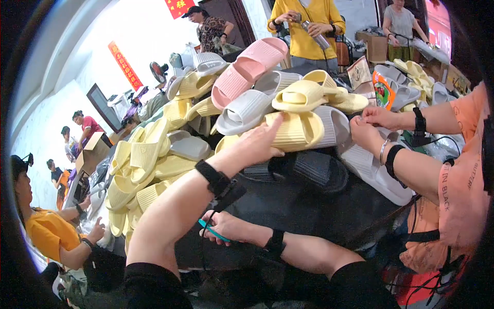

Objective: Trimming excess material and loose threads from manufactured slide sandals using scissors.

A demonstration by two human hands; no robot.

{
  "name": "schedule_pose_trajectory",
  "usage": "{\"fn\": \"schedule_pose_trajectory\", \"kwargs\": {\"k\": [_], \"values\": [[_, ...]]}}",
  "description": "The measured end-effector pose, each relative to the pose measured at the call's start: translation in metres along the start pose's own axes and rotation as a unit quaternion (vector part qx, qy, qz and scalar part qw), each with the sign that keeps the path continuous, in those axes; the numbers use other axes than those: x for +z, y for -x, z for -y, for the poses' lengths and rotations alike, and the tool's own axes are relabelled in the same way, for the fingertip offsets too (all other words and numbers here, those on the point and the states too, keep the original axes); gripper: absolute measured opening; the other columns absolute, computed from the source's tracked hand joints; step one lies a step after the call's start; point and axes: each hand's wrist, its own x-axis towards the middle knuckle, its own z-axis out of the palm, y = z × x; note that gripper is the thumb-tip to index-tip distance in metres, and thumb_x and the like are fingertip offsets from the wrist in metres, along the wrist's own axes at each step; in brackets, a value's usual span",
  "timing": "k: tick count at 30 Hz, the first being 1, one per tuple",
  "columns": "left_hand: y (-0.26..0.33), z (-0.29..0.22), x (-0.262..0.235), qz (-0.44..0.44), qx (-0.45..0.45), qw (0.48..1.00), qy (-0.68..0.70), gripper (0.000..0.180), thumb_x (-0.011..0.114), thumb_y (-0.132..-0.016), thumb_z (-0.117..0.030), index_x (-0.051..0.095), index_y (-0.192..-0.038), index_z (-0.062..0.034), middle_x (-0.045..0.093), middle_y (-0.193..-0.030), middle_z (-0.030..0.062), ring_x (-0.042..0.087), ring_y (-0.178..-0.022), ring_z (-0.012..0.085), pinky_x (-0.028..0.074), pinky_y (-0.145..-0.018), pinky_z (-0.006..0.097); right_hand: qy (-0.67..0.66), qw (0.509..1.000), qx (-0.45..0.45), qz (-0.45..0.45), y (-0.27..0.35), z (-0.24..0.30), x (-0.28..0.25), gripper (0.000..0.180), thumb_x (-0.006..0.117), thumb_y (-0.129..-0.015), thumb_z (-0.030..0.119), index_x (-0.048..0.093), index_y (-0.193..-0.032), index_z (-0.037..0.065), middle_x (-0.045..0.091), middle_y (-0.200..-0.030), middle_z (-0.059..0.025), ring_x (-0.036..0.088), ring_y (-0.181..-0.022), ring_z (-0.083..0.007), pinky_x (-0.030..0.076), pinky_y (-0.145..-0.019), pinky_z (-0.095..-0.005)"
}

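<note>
My left hand (260, 143) reaches over to a yellow slipper (297, 131) with a ribbed strap. Its index finger lies on the strap's edge and the thumb sits below, so the hand closes on the slipper's side. Lower down, my right hand (225, 227) is closed round a slim teal tool (214, 231), whose working end I cannot make out. Close to the left hand are a grey slipper (245, 112), another yellow slipper (299, 96) and a black slipper (321, 170).
Yellow slippers (146, 157) pile up at left, and pink slippers (249, 69) top the heap. A dark table (288, 221) lies beneath. At right, a co-worker's hands (368, 126) are beside a white slipper (378, 172); a person in orange (54, 234) works at left. Several others are farther back.
</note>
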Motion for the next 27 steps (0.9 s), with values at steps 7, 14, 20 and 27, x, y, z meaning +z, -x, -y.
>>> {"fn": "schedule_pose_trajectory", "kwargs": {"k": [7,14,20,27], "values": [[-0.044,0.019,0.004,0.017,0.014,1.0,0.019,0.092,0.074,-0.071,-0.032,0.017,-0.135,0.0019,0.054,-0.11,0.0318,0.053,-0.105,0.0438,0.042,-0.091,0.044,-0.039,0.998,0.039,-0.016,0.002,0.009,0.008,0.041,0.067,-0.08,0.025,0.05,-0.113,0.006,0.054,-0.068,-0.0018,0.052,-0.048,-0.0092,0.041,-0.037,-0.0228],[-0.063,0.025,0.001,0.008,0.022,0.999,0.04,0.088,0.077,-0.066,-0.037,0.03,-0.127,0.0065,0.056,-0.109,0.0311,0.054,-0.106,0.0423,0.043,-0.092,0.044,-0.083,0.995,0.051,-0.015,-0.002,0.005,0.006,0.034,0.067,-0.081,0.025,0.049,-0.105,0.008,0.056,-0.068,-0.004,0.051,-0.046,-0.0117,0.04,-0.035,-0.0253],[-0.082,0.029,0.016,-0.068,0.018,0.997,0.029,0.086,0.08,-0.062,-0.031,0.036,-0.126,0.0076,0.06,-0.106,0.0257,0.06,-0.1,0.035,0.049,-0.084,0.04,-0.041,0.997,0.028,-0.06,-0.002,-0.004,0.001,0.02,0.056,-0.085,0.018,0.058,-0.097,0.003,0.059,-0.069,-0.0057,0.053,-0.049,-0.0118,0.041,-0.036,-0.0243],[-0.078,0.02,0.021,-0.11,-0.017,0.993,0.048,0.079,0.077,-0.067,-0.028,0.034,-0.125,0.0053,0.059,-0.105,0.0275,0.06,-0.096,0.0387,0.051,-0.079,0.043,-0.077,0.991,0.095,-0.047,0.013,0.026,0.007,0.048,0.069,-0.079,0.004,0.052,-0.123,0.002,0.048,-0.131,-0.0101,0.043,-0.12,-0.0186,0.04,-0.095,-0.0327]]}}
